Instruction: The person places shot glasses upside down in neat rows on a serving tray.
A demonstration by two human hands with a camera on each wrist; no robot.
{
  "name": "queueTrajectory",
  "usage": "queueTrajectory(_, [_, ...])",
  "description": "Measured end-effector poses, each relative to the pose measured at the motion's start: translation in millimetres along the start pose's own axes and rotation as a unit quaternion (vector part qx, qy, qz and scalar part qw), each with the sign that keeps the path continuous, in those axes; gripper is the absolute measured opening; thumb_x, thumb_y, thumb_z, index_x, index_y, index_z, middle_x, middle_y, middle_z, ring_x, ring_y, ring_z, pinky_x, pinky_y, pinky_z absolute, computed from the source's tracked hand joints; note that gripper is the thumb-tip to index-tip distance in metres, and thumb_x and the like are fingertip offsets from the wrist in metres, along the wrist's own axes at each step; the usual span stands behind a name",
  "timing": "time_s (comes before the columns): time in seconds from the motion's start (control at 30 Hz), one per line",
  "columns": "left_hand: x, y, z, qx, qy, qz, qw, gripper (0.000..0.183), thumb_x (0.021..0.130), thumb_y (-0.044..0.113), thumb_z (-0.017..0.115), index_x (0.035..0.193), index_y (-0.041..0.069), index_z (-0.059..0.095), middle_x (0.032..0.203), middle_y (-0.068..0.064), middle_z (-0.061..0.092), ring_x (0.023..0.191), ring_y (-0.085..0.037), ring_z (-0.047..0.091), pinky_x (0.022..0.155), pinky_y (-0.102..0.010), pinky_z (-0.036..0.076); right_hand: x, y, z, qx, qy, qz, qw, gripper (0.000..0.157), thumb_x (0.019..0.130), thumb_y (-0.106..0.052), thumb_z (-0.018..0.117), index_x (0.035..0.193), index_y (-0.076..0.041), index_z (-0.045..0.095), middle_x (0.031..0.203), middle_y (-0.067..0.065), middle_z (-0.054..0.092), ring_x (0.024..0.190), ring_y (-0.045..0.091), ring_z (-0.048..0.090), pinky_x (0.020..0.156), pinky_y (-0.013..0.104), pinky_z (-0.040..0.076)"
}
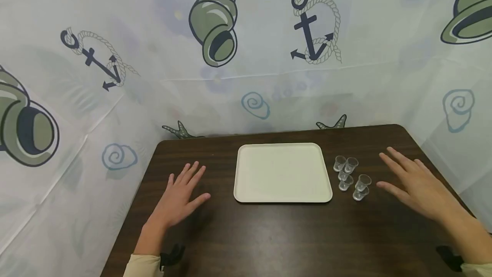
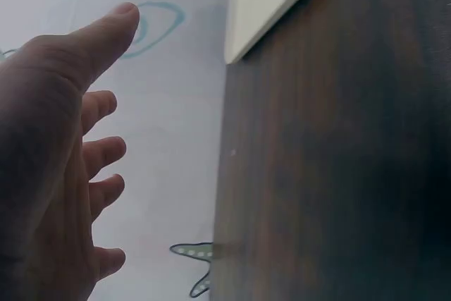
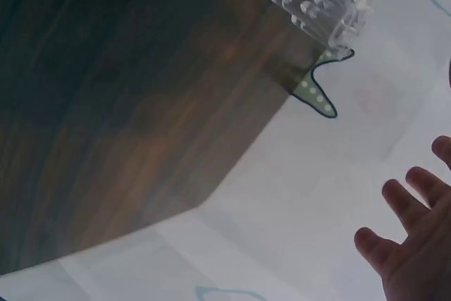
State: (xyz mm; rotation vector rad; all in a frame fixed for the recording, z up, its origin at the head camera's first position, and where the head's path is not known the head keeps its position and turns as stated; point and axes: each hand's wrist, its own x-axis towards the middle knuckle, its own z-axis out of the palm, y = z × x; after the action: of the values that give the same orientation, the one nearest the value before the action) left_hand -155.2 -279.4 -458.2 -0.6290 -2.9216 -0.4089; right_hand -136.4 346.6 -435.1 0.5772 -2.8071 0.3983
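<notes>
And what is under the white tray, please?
The white tray rests on the dark brown table; the surface directly beneath is covered, so anything there cannot be seen.

The tray (image 1: 282, 173) is cream, the cups (image 1: 346, 183) clear. Dark brown grain streaks the desk (image 1: 269, 234). The white backdrop (image 1: 269, 12) carries green-and-navy shells (image 1: 215, 14), navy anchors (image 1: 307, 33), light-blue spirals (image 1: 255, 105); the sleeves (image 1: 143, 265), barely in view, look pale beige.
</notes>
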Motion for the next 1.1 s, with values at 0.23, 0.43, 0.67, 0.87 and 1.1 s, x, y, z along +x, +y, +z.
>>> queueTrajectory(0.23, [6.9,3.1,24.6,-0.012,-0.032,0.008,0.9994,0.081,0.093,0.063,0.052,0.158,0.031,0.018,0.163,-0.001,0.013,0.149,-0.029,0.010,0.107,-0.072,0.010,-10.0,-4.8,16.3,0.053,-0.033,0.044,0.997,0.089,0.089,-0.043,0.071,0.158,-0.015,0.023,0.153,0.025,0.032,0.122,0.058,0.042,0.099,0.071,0.028])
queueTrajectory(0.43, [16.4,8.3,46.1,-0.045,-0.038,0.014,0.9981,0.080,0.092,0.062,0.054,0.158,0.033,0.018,0.163,0.000,0.015,0.149,-0.029,0.015,0.108,-0.071,0.009,-15.5,-17.5,28.9,0.088,-0.022,0.142,0.986,0.084,0.086,-0.048,0.073,0.148,-0.002,0.040,0.130,0.030,0.054,0.104,0.055,0.056,0.077,0.064,0.045])
queueTrajectory(0.67, [29.6,14.1,65.8,-0.065,-0.045,0.027,0.9965,0.079,0.092,0.063,0.053,0.157,0.026,0.026,0.161,-0.005,0.022,0.147,-0.032,0.019,0.107,-0.072,0.013,-24.3,-22.1,45.2,0.088,-0.021,0.247,0.965,0.077,0.082,-0.057,0.073,0.129,0.003,0.059,0.073,0.019,0.063,0.047,0.015,0.038,0.044,0.031,0.036])
queueTrajectory(0.87, [37.6,18.4,78.8,-0.079,-0.056,0.025,0.9950,0.081,0.091,0.064,0.055,0.157,0.026,0.026,0.161,-0.008,0.024,0.148,-0.032,0.018,0.108,-0.072,0.010,-28.9,-15.9,62.5,0.131,-0.037,0.267,0.954,0.076,0.079,-0.058,0.074,0.120,0.005,0.064,0.097,0.021,0.072,0.079,0.041,0.068,0.063,0.049,0.052])
queueTrajectory(1.1, [46.1,21.7,91.1,-0.102,-0.066,0.020,0.9924,0.085,0.089,0.064,0.058,0.157,0.022,0.029,0.161,-0.010,0.023,0.148,-0.033,0.017,0.110,-0.070,0.008,-24.8,-15.8,76.1,0.154,-0.033,0.265,0.951,0.067,0.079,-0.054,0.077,0.115,0.002,0.069,0.095,0.017,0.074,0.085,0.035,0.070,0.073,0.057,0.051])
